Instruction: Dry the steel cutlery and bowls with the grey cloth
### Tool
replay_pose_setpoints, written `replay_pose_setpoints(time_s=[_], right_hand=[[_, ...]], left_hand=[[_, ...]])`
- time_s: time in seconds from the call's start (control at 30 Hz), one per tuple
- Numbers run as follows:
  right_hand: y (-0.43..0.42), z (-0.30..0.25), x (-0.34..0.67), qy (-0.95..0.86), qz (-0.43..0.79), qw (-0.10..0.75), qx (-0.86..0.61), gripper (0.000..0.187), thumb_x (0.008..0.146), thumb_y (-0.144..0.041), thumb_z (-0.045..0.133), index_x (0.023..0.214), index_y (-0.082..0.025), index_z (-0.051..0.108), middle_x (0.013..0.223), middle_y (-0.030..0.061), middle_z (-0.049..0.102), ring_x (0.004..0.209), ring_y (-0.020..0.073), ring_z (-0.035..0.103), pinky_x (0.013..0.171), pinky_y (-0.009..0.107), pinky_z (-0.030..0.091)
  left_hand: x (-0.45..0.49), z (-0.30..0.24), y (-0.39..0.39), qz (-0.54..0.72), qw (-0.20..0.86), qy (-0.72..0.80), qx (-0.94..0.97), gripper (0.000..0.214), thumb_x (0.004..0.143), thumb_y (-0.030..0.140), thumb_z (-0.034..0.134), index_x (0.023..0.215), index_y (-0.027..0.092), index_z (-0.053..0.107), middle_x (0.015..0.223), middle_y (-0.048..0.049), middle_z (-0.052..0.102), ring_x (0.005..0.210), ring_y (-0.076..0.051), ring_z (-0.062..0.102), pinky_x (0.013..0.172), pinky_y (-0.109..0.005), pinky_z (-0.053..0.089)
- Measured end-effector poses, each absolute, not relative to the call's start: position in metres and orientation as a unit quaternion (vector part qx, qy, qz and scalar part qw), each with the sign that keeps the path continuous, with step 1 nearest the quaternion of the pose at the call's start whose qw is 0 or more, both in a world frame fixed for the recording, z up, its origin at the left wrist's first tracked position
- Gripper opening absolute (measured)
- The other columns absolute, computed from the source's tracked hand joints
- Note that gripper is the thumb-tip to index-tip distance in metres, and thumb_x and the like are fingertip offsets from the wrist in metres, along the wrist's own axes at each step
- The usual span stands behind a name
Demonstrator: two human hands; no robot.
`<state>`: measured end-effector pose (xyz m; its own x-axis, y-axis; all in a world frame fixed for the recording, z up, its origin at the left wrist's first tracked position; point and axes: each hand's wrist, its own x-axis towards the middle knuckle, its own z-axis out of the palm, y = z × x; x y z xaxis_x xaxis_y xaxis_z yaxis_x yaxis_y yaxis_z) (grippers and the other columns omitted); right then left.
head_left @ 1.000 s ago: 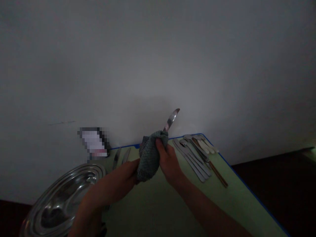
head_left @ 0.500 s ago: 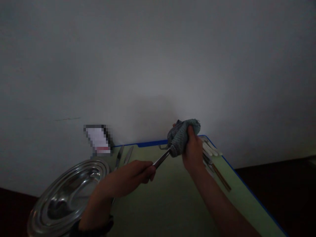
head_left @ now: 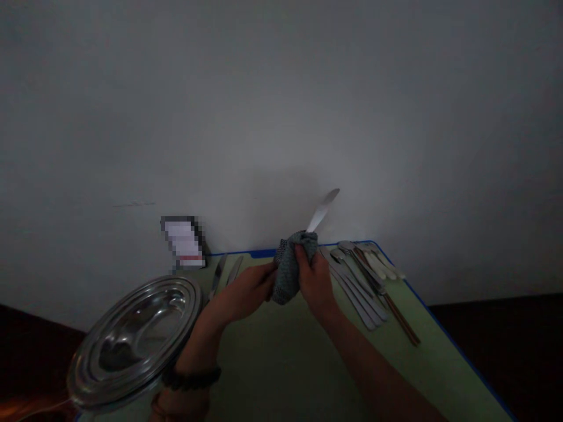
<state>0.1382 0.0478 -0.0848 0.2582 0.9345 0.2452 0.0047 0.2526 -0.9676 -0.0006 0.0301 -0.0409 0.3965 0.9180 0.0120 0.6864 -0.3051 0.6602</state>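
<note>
A table knife is held up in front of me, its blade [head_left: 323, 210] pointing up and right out of a grey-green checked cloth [head_left: 288, 272]. The cloth wraps the handle, which is hidden. My right hand [head_left: 314, 284] is closed around the cloth from the right, thumb along its front. My left hand [head_left: 248, 293] is closed at the cloth's left side, where the handle's end lies; its fingertips are partly hidden behind the fabric. Two more knives [head_left: 217, 275] lie on the green table top [head_left: 272, 363] beyond my left hand.
Stacked oval metal trays [head_left: 136, 340] stand at the left edge. Behind them a blurred-out phone-like device [head_left: 183, 241] leans on the wall [head_left: 281, 117]. Several knives, spoons and forks [head_left: 358, 290] lie at the right, with brown-handled cutlery [head_left: 401, 319] and white-handled cutlery [head_left: 382, 264].
The cloth has slid down from the blade to the handle, baring the blade. Both hands have come closer together, the right moving left and down. The cutlery at the right is now more visible.
</note>
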Motion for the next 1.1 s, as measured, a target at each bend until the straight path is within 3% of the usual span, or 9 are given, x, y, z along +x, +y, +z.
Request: replay_pose_setpoints(time_s=[0.17, 0.37, 0.43, 0.67, 0.73, 0.9, 1.1], right_hand=[[0.050, -0.083, 0.147, -0.534, 0.364, 0.620, -0.445, 0.028, 0.079, -0.043, 0.056, 0.065, -0.020, 0.061, 0.061, -0.0003, 0.059, 0.057, 0.0145, 0.051, 0.055, 0.025, 0.036], [0.040, -0.081, 0.141, -0.642, 0.424, 0.535, -0.349, 0.022, 0.084, -0.037, 0.051, 0.074, -0.020, 0.061, 0.062, -0.0020, 0.061, 0.053, 0.0123, 0.051, 0.054, 0.023, 0.037], [0.035, -0.081, 0.139, -0.689, 0.417, 0.499, -0.322, 0.021, 0.085, -0.034, 0.050, 0.075, -0.020, 0.062, 0.065, -0.0014, 0.062, 0.056, 0.0122, 0.052, 0.056, 0.023, 0.038], [0.008, -0.101, 0.156, -0.748, 0.370, 0.423, -0.352, 0.024, 0.088, -0.033, 0.045, 0.078, -0.020, 0.062, 0.069, 0.0008, 0.064, 0.061, 0.0149, 0.056, 0.058, 0.025, 0.039], [0.000, -0.111, 0.176, -0.765, 0.348, 0.388, -0.379, 0.025, 0.088, -0.034, 0.044, 0.076, -0.021, 0.061, 0.066, 0.0002, 0.063, 0.059, 0.0151, 0.056, 0.057, 0.026, 0.039], [-0.016, -0.136, 0.237, -0.779, 0.303, 0.326, -0.442, 0.025, 0.087, -0.039, 0.045, 0.079, -0.021, 0.060, 0.071, 0.0025, 0.064, 0.065, 0.0186, 0.059, 0.061, 0.030, 0.041], [-0.025, -0.146, 0.267, -0.725, 0.285, 0.340, -0.526, 0.032, 0.087, -0.045, 0.039, 0.073, -0.020, 0.055, 0.071, 0.0026, 0.063, 0.067, 0.0186, 0.058, 0.063, 0.030, 0.042]], left_hand=[[-0.010, -0.029, 0.025, 0.248, 0.269, 0.530, 0.765, 0.033, 0.088, 0.042, 0.037, 0.085, 0.017, 0.059, 0.075, -0.0018, 0.064, 0.069, -0.014, 0.059, 0.066, -0.027, 0.047], [-0.012, -0.033, 0.027, 0.431, 0.293, 0.511, 0.684, 0.035, 0.087, 0.042, 0.044, 0.109, 0.015, 0.051, 0.098, -0.0076, 0.063, 0.084, -0.016, 0.061, 0.073, -0.030, 0.050], [-0.010, -0.035, 0.029, 0.497, 0.316, 0.483, 0.648, 0.034, 0.086, 0.040, 0.045, 0.108, 0.014, 0.051, 0.103, -0.0097, 0.063, 0.089, -0.018, 0.062, 0.074, -0.032, 0.051], [-0.009, -0.031, 0.029, 0.628, 0.369, 0.433, 0.531, 0.024, 0.081, 0.035, 0.056, 0.087, 0.012, 0.056, 0.082, -0.0081, 0.070, 0.070, -0.017, 0.067, 0.069, -0.034, 0.055], [-0.007, -0.032, 0.029, 0.649, 0.386, 0.416, 0.506, 0.023, 0.077, 0.031, 0.062, 0.091, 0.015, 0.052, 0.083, -0.0069, 0.071, 0.069, -0.018, 0.068, 0.070, -0.035, 0.055], [0.002, -0.044, 0.031, 0.663, 0.433, 0.388, 0.472, 0.049, 0.070, 0.019, 0.068, 0.110, 0.022, 0.039, 0.078, -0.0028, 0.073, 0.070, -0.018, 0.070, 0.072, -0.036, 0.055], [0.021, -0.072, 0.039, 0.724, 0.423, 0.390, 0.381, 0.032, 0.072, 0.014, 0.064, 0.100, 0.020, 0.048, 0.073, -0.0019, 0.071, 0.062, -0.018, 0.069, 0.069, -0.036, 0.056]])
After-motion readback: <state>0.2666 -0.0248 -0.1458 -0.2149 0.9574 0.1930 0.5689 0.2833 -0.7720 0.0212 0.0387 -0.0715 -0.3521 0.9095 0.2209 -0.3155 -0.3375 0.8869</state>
